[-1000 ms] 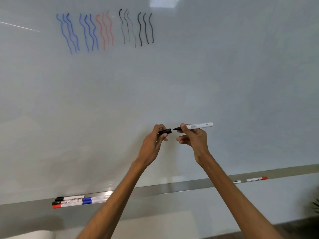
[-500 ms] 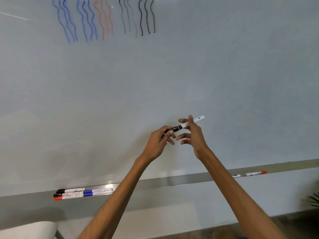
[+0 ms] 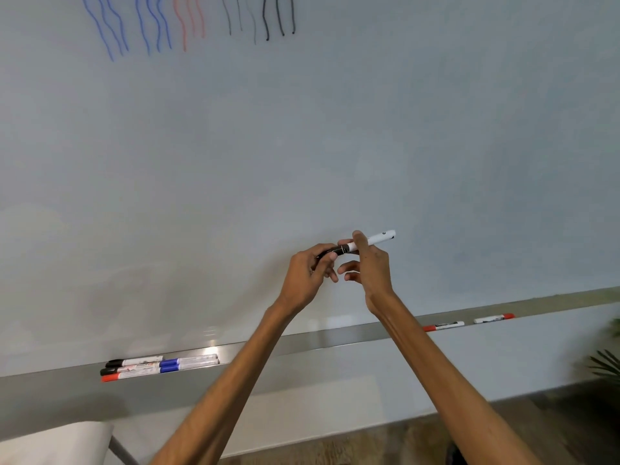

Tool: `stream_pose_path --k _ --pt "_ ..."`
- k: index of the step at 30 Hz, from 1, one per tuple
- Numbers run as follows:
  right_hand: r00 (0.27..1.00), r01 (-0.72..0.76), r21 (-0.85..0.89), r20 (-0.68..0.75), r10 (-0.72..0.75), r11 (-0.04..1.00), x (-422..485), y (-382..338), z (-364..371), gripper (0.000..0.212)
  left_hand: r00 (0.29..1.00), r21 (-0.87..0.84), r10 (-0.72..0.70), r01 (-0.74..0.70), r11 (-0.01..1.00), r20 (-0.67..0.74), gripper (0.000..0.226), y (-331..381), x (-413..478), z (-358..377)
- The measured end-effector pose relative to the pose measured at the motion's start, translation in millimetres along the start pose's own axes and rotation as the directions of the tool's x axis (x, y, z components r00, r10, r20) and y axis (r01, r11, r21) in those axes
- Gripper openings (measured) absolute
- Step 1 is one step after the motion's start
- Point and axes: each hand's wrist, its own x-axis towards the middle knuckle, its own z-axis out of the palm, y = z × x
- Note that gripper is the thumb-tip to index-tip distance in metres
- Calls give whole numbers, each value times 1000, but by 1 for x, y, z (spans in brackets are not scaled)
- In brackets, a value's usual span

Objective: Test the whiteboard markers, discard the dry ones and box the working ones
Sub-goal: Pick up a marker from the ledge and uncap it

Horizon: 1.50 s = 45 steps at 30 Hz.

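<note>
A white-barrelled black marker (image 3: 377,239) is held level in front of the whiteboard (image 3: 335,146). My right hand (image 3: 370,268) pinches its barrel with thumb and forefinger. My left hand (image 3: 310,271) grips the black cap (image 3: 335,252), which sits on the marker's tip. Wavy blue, red and black test lines (image 3: 188,25) run along the board's top edge. Several capped markers (image 3: 157,365) lie on the left of the tray. Two markers with red caps (image 3: 468,322) lie on the right of the tray.
The grey metal tray (image 3: 335,337) runs under the board's full width. A white seat or table corner (image 3: 53,444) shows at the bottom left. Plant leaves (image 3: 607,360) stick in from the right edge. Wooden floor lies below.
The cap was apart from the marker's tip one second ago; now it sits on the tip. My view has tilted downward, so the test lines sit higher in frame.
</note>
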Motion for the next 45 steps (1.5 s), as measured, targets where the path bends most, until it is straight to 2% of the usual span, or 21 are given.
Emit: stream_pose_path --k 6,9,17,20,25,30,36,39,45 --pt "991 -73 -118 102 85 990 7 5 -12 39 997 43 -61 59 997 37 23 -12 0 -4" --pt "988 -102 -126 100 115 987 10 8 -23 41 995 44 -84 81 996 48 21 -21 -2 -6" --pt "980 -169 -180 75 185 969 16 14 -74 18 985 94 -124 113 989 121 19 -43 -7 12" --pt "979 -200 -179 13 205 963 16 23 -95 20 976 156 -121 93 983 181 17 -51 -8 29" --pt "962 -266 -137 -105 253 954 15 41 -134 37 965 219 -99 45 975 242 18 -57 -12 66" --pt "943 -312 -117 -159 292 943 13 56 -179 35 937 251 -134 52 967 323 21 -68 -13 111" --pt "938 -345 -242 -132 322 907 17 56 -242 34 894 300 -207 86 950 397 28 -74 -4 170" --pt "936 -352 -347 -112 335 869 22 53 -274 18 870 316 -177 26 949 460 22 -75 3 200" --pt "963 -260 -634 -115 244 728 43 72 -342 11 819 394 -166 -79 916 549 21 -76 16 267"
